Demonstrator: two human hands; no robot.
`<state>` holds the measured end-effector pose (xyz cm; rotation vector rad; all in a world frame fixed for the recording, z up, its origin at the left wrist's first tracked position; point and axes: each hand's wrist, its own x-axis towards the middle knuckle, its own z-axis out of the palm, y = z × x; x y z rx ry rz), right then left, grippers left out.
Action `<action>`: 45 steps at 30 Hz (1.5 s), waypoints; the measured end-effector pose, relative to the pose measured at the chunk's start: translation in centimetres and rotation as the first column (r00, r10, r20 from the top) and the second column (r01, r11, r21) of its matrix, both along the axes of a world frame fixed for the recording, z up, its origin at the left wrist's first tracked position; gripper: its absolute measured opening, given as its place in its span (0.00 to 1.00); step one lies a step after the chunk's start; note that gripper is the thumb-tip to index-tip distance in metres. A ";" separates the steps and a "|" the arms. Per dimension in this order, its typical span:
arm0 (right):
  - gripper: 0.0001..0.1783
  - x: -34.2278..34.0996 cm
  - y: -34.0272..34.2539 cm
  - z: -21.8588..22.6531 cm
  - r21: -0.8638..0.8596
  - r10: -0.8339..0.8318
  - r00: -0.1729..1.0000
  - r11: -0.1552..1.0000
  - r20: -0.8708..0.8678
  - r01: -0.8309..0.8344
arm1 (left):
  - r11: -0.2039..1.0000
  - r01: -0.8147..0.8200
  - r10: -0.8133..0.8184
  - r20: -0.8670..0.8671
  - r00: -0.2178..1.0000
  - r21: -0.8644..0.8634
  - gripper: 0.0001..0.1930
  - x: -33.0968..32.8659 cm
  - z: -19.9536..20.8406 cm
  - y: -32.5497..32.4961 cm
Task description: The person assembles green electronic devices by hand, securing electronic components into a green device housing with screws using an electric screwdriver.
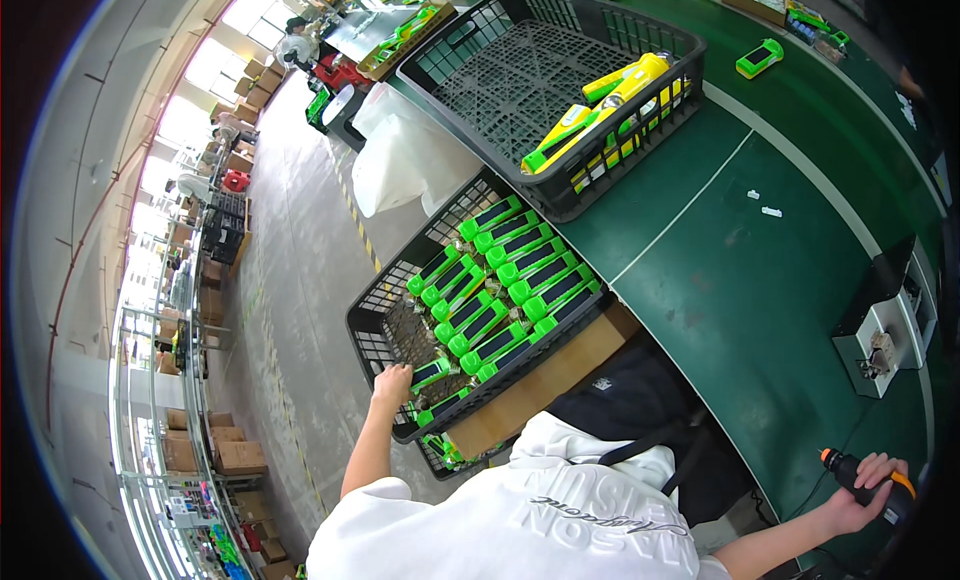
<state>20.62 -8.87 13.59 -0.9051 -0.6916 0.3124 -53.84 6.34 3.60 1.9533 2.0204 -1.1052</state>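
Observation:
At the lower right, my right hand (876, 488) is closed around a black-and-orange electric screwdriver (843, 466), its tip pointing up and left over the green bench. My left hand (393, 383) reaches into the near left part of a black plastic crate (478, 408). Its fingers close on the end of a green-cased unit with a dark panel (432, 372); the fingertips are partly hidden. Several matching green units (520, 243) lie side by side in rows in this crate, with shiny round ends showing between the rows.
A larger black crate (560, 192) on the green bench (690, 250) holds several yellow-and-green units (600, 110). A silver-and-black fixture (880, 345) stands at right. Small white pieces (771, 212) and a green unit (760, 59) lie farther off. Beside the crates hangs a white plastic bag (405, 160).

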 end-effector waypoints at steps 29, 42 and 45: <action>0.16 2.0 -2.2 -0.3 0.131 0.000 0.999 0.991 -0.040 0.005 | 0.955 0.235 -0.242 0.018 0.970 0.183 0.24 1.3 0.1 3.6; 0.15 2.1 -1.3 -1.0 0.157 0.061 0.987 0.987 -0.149 -0.037 | 0.937 0.058 0.023 0.227 0.974 -0.345 0.41 1.9 0.0 0.0; 0.15 2.1 -1.0 -1.0 0.159 0.040 0.984 0.987 -0.176 -0.012 | 0.957 0.021 0.097 0.388 0.917 -0.288 0.42 1.7 0.0 -0.1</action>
